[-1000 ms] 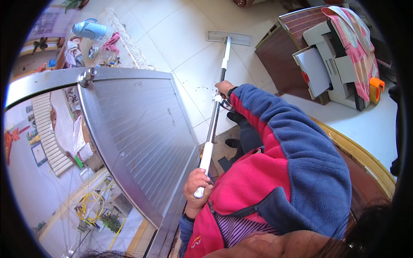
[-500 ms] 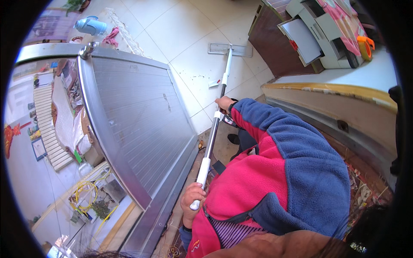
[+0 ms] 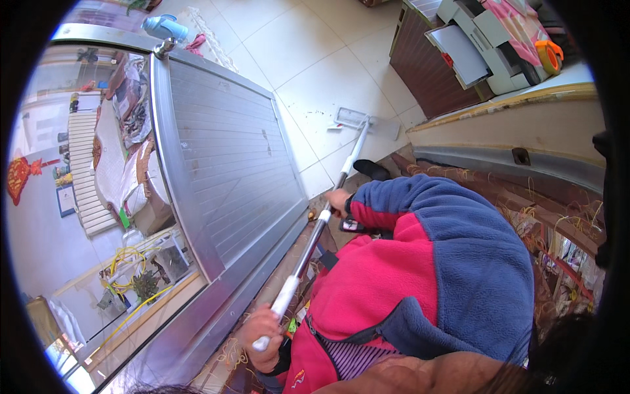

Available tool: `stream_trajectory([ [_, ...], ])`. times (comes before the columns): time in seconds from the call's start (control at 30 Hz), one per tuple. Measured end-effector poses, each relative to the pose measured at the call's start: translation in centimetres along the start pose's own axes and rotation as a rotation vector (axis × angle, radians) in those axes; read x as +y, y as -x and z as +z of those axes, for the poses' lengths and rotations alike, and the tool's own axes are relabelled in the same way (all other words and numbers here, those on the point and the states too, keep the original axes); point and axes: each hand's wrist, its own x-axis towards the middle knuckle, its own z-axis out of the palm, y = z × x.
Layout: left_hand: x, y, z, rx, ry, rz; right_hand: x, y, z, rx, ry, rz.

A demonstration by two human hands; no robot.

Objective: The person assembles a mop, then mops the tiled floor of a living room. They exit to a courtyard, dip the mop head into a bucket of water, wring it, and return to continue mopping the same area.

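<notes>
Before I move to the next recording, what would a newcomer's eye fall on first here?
Most likely the red and blue fleece jacket, filling the lower part, right of centre. Next, the long flat-headed mop slanting up through the centre, its near end in the left hand and its shaft in the right hand farther up. At the upper right, a bright orange ring-shaped thing stands out beside the pale printer.

From the person's head, a wide fisheye camera is looking steeply down and forward. The jacket [image 3: 387,276] is looming close at lower right; the left hand [image 3: 264,333] is sitting nearer than the right hand [image 3: 338,201]; the metal door [image 3: 226,154] is spanning the left; the tiled floor [image 3: 308,62] is receding toward the top.
</notes>
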Motion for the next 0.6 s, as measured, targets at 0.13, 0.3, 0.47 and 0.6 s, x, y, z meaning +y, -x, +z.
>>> stream_trajectory([
  [0.13,2.0,-0.7,-1.5,0.043,0.076,0.146,0.0,3.0,3.6,-0.162,-0.053,0.099],
  [0.3,2.0,-2.5,-1.4,0.143,0.228,0.218,-2.2,5.2,2.5,-0.192,-0.196,0.130],
  [0.47,-0.6,-6.2,0.8,0.118,0.210,0.125,-6.6,3.3,-3.3,-0.008,-0.261,0.043],
  [0.6,-4.7,-9.3,5.1,0.019,0.183,0.035,-9.4,-0.2,-9.7,0.223,-0.344,0.005],
])
